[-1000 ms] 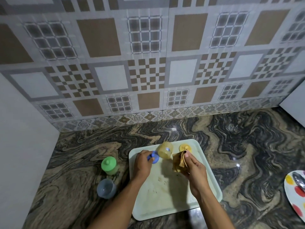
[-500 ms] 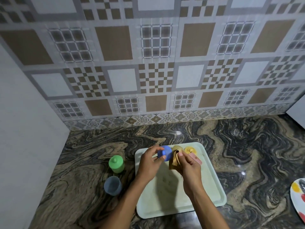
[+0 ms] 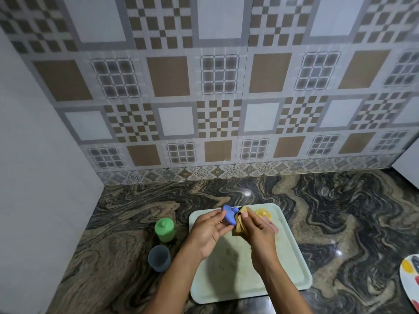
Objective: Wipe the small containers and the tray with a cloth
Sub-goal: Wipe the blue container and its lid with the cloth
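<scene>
Nearest, the tray (image 3: 292, 268) lies under both hands; above it the left hand (image 3: 208, 234) pinches the blue lid (image 3: 229, 215) at the fingertips. The right hand (image 3: 260, 232), curled round the cloth (image 3: 239, 225), presses it against that lid. I judge the lid light, stiff and slick: hold it by the rim.

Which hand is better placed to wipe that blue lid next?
Probably the right hand: it pinches the tan cloth right beside the blue lid, while the left hand is busy holding that lid over the tray.
</scene>
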